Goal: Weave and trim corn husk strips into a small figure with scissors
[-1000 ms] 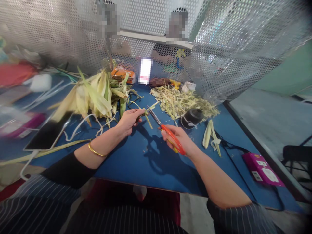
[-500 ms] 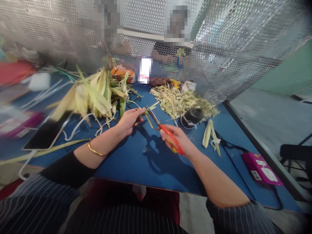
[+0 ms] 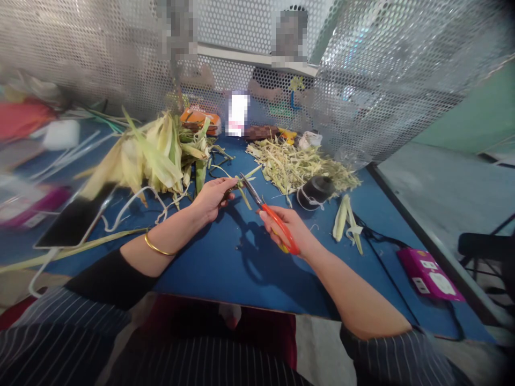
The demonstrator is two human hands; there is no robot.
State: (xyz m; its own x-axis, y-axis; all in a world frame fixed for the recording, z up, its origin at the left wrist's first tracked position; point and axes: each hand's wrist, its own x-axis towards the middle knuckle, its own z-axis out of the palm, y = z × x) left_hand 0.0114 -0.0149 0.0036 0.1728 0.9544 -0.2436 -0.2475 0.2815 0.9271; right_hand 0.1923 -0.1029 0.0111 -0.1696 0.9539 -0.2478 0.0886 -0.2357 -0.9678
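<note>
My left hand (image 3: 213,198) is closed on a small bundle of corn husk strips (image 3: 244,197), whose ends stick out past the fingertips. In my right hand (image 3: 284,228) are red-handled scissors (image 3: 277,221), their blades pointing up and left and touching or nearly touching the strips. How far the blades are apart is too small to tell. Left of centre lies a pile of long pale husks (image 3: 155,155). A heap of short husk scraps (image 3: 289,163) lies beyond the scissors, with a black spool (image 3: 316,193) at its near edge.
A phone or tablet (image 3: 76,214) with a white cable lies at the left. Two husk pieces (image 3: 341,219) and a purple power strip (image 3: 430,273) are on the right of the blue table (image 3: 225,268). Behind a perforated screen (image 3: 354,91), people are partly visible.
The whole view has shifted slightly. Both hands, the strips and the scissors keep nearly the same position relative to each other.
</note>
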